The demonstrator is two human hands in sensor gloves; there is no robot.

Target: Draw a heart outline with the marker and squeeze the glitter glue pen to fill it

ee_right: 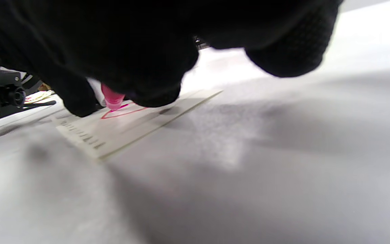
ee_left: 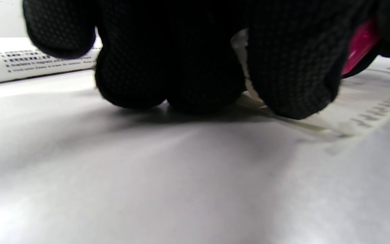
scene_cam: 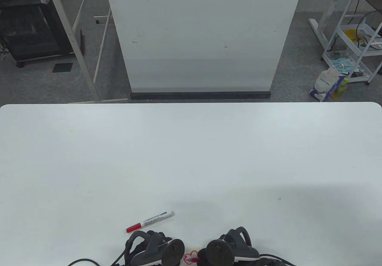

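Observation:
A white marker with a red cap (scene_cam: 149, 221) lies on the table just beyond my left hand (scene_cam: 155, 247); its printed barrel (ee_left: 29, 62) shows in the left wrist view. A pale card (ee_right: 130, 128) bears a red heart outline (ee_right: 122, 113), which the table view shows between the hands (scene_cam: 191, 254). My right hand (scene_cam: 228, 248) grips a pink glitter glue pen (ee_right: 112, 98), whose tip touches the card inside the heart. The left fingertips (ee_left: 168, 78) press down on the card's edge. The pink pen (ee_left: 359, 47) shows beside them.
The white table (scene_cam: 191, 158) stretches far ahead and to both sides. Beyond its far edge stand a white board (scene_cam: 203, 36), a black cabinet (scene_cam: 29, 24) at left and a white cart (scene_cam: 355, 45) at right.

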